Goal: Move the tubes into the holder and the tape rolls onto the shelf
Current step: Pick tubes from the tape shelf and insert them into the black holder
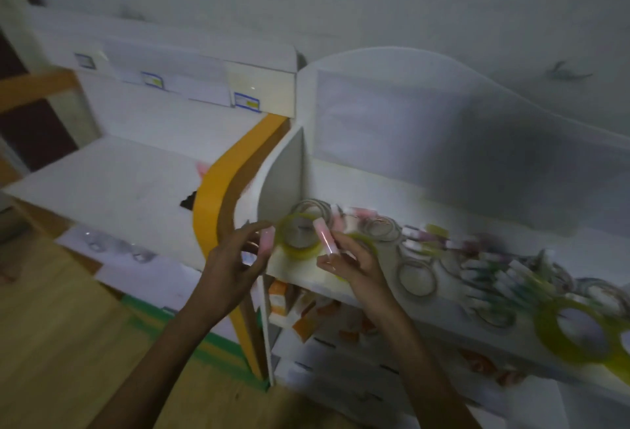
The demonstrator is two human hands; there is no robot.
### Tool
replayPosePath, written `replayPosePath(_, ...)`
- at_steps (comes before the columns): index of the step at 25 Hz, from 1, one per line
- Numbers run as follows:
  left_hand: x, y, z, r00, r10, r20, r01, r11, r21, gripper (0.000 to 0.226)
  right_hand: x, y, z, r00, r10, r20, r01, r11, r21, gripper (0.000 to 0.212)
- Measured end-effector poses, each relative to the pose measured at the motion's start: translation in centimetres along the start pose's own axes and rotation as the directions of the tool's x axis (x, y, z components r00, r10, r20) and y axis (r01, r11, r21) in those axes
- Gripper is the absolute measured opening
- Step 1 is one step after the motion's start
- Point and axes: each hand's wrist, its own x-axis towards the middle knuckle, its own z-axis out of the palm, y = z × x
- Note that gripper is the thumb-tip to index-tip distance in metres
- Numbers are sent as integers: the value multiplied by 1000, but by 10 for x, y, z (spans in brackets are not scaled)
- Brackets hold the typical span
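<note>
Right hand (pixel 358 265) pinches a pink tube (pixel 325 237) upright, lifted off the shelf (pixel 341 287) for transfer; left hand (pixel 231 265), at 9 o'clock, holds another tube (pixel 266 240) beside the yellow tape roll (pixel 300 236).

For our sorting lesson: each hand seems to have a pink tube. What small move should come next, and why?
Probably carry both tubes away from the shelf toward a holder, which isn't visible. The right hand pinches a tube; the left hand holds another, though blur hides detail.
</note>
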Motion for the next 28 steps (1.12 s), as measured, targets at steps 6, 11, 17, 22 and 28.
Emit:
replayPosePath(6,-19,-35,-92,996,-65,-61,65,998,-6,27,0,-16,112,995,-74,60,76,997,-26,28)
replayPosePath(11,-32,-86,-185,987,-107,-123,106,994,-18,23,3,4,233,997,-33,71,36,998,-48,27)
replayPosePath(17,-31,-144,-264,984,-116,-134,114,993,-25,23,34,22,329,999,38,12,-36,992,-123,37)
replayPosePath(22,6,-195,-281,988,-109,-110,105,994,-39,25,82,34,351,999,-12,-44,4,985,-170,66)
replayPosePath(28,74,-266,-257,997,-56,56,60,995,-75,50,154,64,351,976,-107,-189,64,973,-220,76)
